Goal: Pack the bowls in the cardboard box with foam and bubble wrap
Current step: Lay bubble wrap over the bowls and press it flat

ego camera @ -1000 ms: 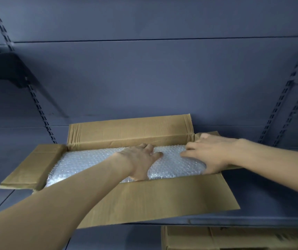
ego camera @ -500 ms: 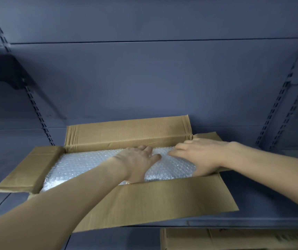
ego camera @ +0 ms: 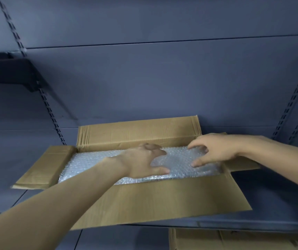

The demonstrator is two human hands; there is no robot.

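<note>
An open cardboard box (ego camera: 162, 197) sits on a blue-grey shelf with all its flaps folded outward. A sheet of bubble wrap (ego camera: 90, 163) fills its top and hides whatever lies beneath; no bowls or foam show. My left hand (ego camera: 142, 162) lies spread on the wrap near the middle of the box, thumb toward the front. My right hand (ego camera: 216, 150) is over the right end of the wrap, fingers spread and arched, its fingertips and thumb touching the bubbles. Neither hand holds anything.
The shelf's front edge (ego camera: 270, 224) runs just below the box's front flap. A second cardboard box (ego camera: 234, 239) stands on the level beneath at the lower right. A dark shelf bracket (ego camera: 9, 73) juts out at upper left, and slotted uprights (ego camera: 296, 109) flank the bay.
My right hand has risen from lying flat on the wrap to an arched, spread pose on its fingertips. My left hand has spread its fingers and stayed near the box's middle.
</note>
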